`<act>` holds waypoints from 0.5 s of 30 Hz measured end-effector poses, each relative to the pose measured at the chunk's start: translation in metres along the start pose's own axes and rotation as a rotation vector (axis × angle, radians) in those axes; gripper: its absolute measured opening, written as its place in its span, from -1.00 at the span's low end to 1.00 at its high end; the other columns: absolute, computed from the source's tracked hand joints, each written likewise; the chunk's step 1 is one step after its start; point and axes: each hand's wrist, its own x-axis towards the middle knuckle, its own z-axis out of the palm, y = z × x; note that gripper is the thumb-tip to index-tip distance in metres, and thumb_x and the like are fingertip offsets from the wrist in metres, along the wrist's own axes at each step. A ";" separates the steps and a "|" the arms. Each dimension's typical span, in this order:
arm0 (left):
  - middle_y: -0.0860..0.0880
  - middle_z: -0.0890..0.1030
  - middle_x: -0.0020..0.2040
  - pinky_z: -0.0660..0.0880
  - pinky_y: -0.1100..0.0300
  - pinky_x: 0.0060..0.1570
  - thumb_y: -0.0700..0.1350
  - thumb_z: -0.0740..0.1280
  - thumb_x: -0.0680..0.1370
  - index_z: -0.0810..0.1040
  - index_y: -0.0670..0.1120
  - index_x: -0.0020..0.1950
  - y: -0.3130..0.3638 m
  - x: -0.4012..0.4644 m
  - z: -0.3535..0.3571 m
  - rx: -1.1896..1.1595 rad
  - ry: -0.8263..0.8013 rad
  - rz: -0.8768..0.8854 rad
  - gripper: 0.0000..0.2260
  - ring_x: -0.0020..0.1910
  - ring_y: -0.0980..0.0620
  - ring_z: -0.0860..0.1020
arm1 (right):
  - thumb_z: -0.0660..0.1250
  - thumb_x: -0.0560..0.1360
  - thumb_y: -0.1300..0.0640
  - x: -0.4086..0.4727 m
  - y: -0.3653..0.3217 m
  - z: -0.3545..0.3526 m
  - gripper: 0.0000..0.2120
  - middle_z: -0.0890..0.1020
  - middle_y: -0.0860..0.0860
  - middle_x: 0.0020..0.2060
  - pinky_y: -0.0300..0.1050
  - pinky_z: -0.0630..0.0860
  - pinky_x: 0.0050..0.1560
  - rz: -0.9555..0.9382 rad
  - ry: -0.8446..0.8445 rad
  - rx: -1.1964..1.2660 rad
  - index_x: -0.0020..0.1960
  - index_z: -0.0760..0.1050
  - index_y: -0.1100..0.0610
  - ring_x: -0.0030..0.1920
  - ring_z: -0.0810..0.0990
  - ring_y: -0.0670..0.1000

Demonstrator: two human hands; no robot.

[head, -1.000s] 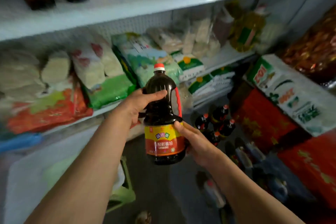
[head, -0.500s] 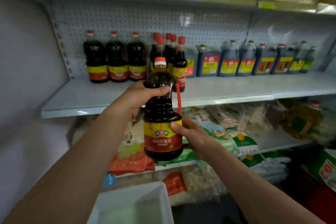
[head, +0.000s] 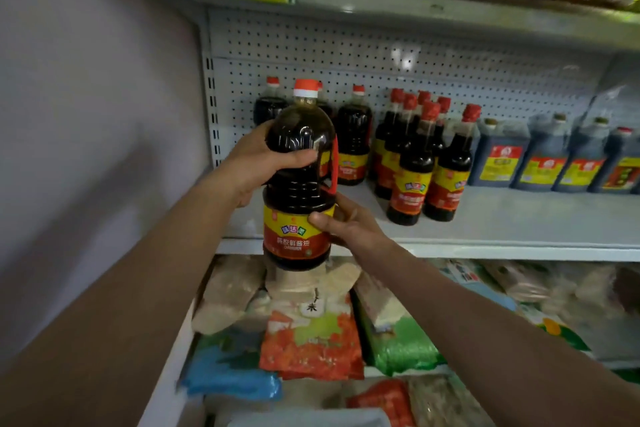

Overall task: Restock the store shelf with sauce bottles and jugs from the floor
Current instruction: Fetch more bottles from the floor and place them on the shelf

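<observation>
I hold a dark sauce jug (head: pixel 299 184) with a red cap, red handle and yellow-red label upright in front of the white shelf (head: pixel 502 218). My left hand (head: pixel 256 163) wraps the jug's upper body. My right hand (head: pixel 346 222) grips its lower right side at the label. The jug hangs just before the shelf's front edge at the left end. Behind it stand matching jugs (head: pixel 353 135) against the pegboard.
Slim red-capped bottles (head: pixel 419 163) cluster mid-shelf, and blue square jugs (head: pixel 540 156) line the right. A higher shelf (head: pixel 381 0) holds oil bottles. Below, bags of rice and grain (head: pixel 311 340) fill the lower shelf. A pale wall (head: pixel 86 115) bounds the left.
The jug has risen from near the floor to shelf height and moved closer to the shelf's left end. Both hands keep the same grip.
</observation>
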 end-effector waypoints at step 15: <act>0.20 0.58 0.17 0.45 0.13 0.17 -0.09 0.59 0.35 0.43 0.19 0.36 -0.095 0.106 -0.075 0.009 0.009 0.044 -0.36 0.15 0.24 0.51 | 0.59 0.38 0.18 0.160 0.063 0.026 -0.28 0.63 -0.04 0.31 0.06 0.51 0.38 -0.020 -0.021 -0.068 0.49 0.42 0.06 0.35 0.56 -0.02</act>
